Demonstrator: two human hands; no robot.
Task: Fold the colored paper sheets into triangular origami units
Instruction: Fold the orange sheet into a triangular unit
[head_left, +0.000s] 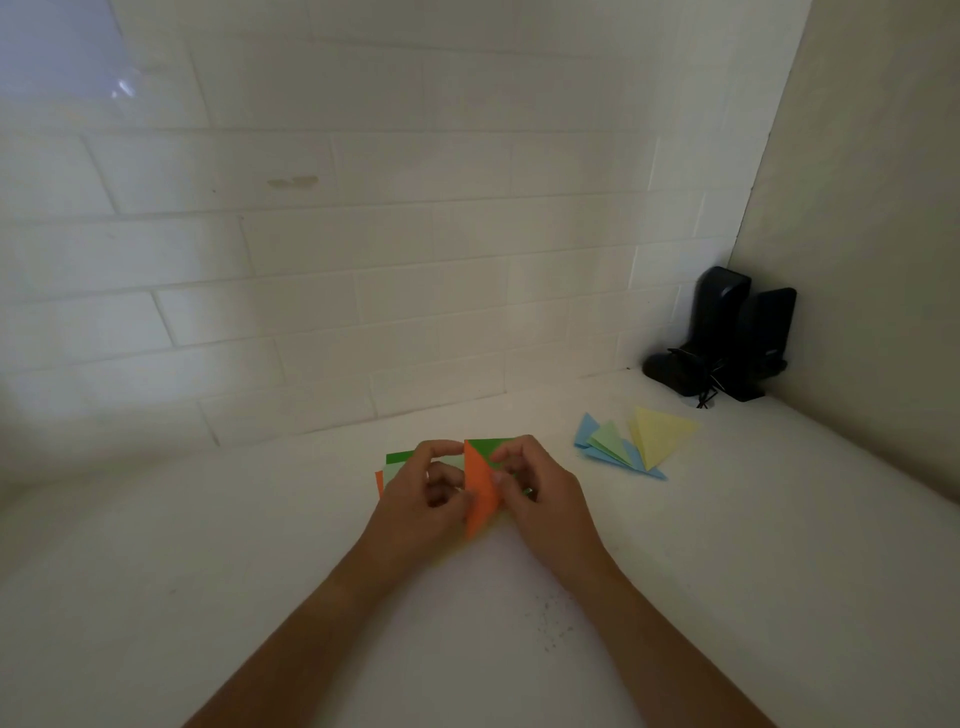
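An orange sheet (480, 491), folded into a narrow pointed shape, stands between my two hands at the middle of the white counter. My left hand (415, 499) pinches its left edge and top corner. My right hand (540, 491) pinches its right edge with curled fingers. Under and behind my hands lies a small stack of flat sheets (399, 461), with dark green, pale green and orange edges showing. To the right lie several finished triangular units (631, 441) in blue, pale green and yellow, overlapping one another.
A white brick wall runs along the back of the counter (208, 571), and a beige wall closes the right side. Two black speakers (727, 338) with a cable stand in the back right corner. Dark specks (550, 623) dot the counter near my right forearm.
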